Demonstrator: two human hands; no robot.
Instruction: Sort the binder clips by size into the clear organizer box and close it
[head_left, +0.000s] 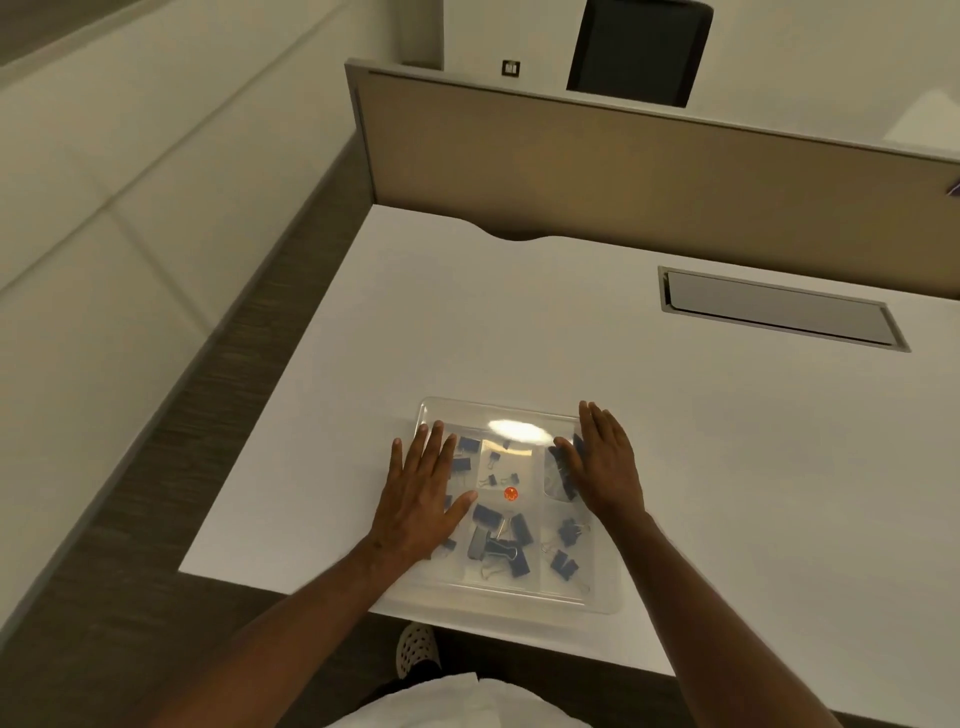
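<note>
Low in the frame's center, the clear organizer box (511, 597) sits at the desk's (571, 338) near edge, binder clips (498, 545) visible through its lid. Both hands lie flat with fingers spread: left hand (423, 499) on the lid's left side, right hand (602, 462) on its right edge, equally near for pressing it shut.

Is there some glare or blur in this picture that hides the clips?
Head view: a bright glare patch sits on the clear organizer box lid near its far edge; the binder clips look soft through the plastic; both hands lie flat on it.
</note>
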